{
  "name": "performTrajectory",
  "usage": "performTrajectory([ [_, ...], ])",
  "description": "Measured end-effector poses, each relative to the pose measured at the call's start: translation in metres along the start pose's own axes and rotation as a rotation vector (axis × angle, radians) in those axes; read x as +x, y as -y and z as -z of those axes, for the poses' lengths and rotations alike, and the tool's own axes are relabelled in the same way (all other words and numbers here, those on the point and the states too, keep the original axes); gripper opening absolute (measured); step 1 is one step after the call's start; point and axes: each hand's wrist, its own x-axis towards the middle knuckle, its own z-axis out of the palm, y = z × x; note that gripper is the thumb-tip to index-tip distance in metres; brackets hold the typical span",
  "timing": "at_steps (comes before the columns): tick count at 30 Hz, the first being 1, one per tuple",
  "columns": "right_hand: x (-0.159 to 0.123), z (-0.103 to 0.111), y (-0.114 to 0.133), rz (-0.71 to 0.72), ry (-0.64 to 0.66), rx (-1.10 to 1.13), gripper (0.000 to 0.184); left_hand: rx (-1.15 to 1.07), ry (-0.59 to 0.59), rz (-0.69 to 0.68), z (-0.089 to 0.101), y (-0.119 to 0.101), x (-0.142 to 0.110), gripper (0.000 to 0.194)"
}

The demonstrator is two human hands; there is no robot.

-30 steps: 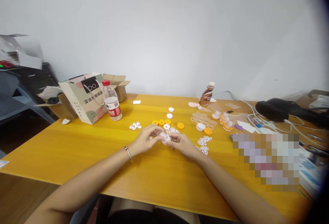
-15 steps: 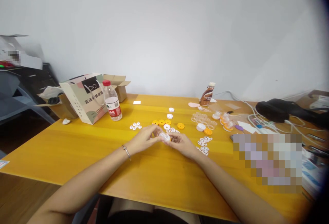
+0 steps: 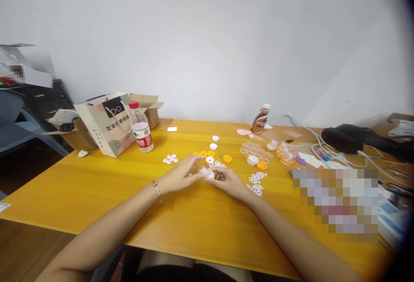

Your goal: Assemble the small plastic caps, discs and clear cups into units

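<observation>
Both my hands meet over the middle of the yellow table [image 3: 97, 187]. Between them is a small clear plastic pot [image 3: 206, 172] with an orange part at its right end. My left hand [image 3: 183, 174] pinches the pot with thumb and lower fingers while its index finger points out. My right hand [image 3: 228, 181] is curled round the pot's other end. Just beyond the hands lie orange caps [image 3: 227, 158], white caps [image 3: 213, 146] and white perforated discs [image 3: 170, 158].
A water bottle [image 3: 141, 126], a printed paper bag [image 3: 105, 124] and a cardboard box [image 3: 151, 107] stand at the back left. A brown drink bottle [image 3: 260, 119], clear cups [image 3: 255, 149], more discs [image 3: 256, 183], cables and a black object [image 3: 352, 137] lie to the right.
My left hand's fingers have stretched out and shifted over the pot. An orange part now shows at the pot's right end. The right hand has stayed in place.
</observation>
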Motion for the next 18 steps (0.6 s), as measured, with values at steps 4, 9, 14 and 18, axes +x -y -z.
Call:
performTrajectory([
  [4, -0.004, 0.000, 0.004, 0.020, -0.002, -0.101, 0.030, 0.026, 0.034, 0.074, -0.007, -0.001, 0.000, 0.028],
  [9, -0.007, 0.000, 0.008, 0.107, -0.041, -0.161, 0.027, 0.064, -0.024, -0.036, -0.009, -0.005, -0.004, 0.024],
  [14, -0.007, 0.003, 0.012, 0.190, -0.063, -0.292, 0.024, 0.106, -0.044, -0.069, -0.013, -0.008, -0.005, 0.023],
  [18, -0.005, 0.005, 0.009, 0.307, -0.151, -0.346, 0.019, 0.164, -0.063, -0.164, -0.016, -0.016, -0.002, 0.029],
])
